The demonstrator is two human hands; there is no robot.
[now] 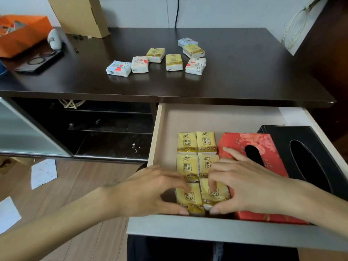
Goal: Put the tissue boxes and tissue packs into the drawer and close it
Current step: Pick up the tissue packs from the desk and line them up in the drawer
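The drawer [160, 129] is pulled open at the lower right. Inside it lie several yellow tissue packs [187, 143] in two columns, a red floral tissue box [250, 142] and a black tissue box [308, 147] at the right. My left hand [150, 191] pinches the nearest left yellow pack [190, 197]. My right hand [244, 185] pinches the nearest right yellow pack [214, 194], its fingers also resting on the red box. Several more tissue packs [156, 59], yellow, blue and white with red hearts, lie on the dark desk top [244, 72].
At the desk's left are a phone [39, 62], an orange bag [22, 34], a small white object [54, 39] and a cardboard box [79, 14]. An open shelf compartment [94, 129] sits left of the drawer. Paper sheets [43, 173] lie on the wooden floor.
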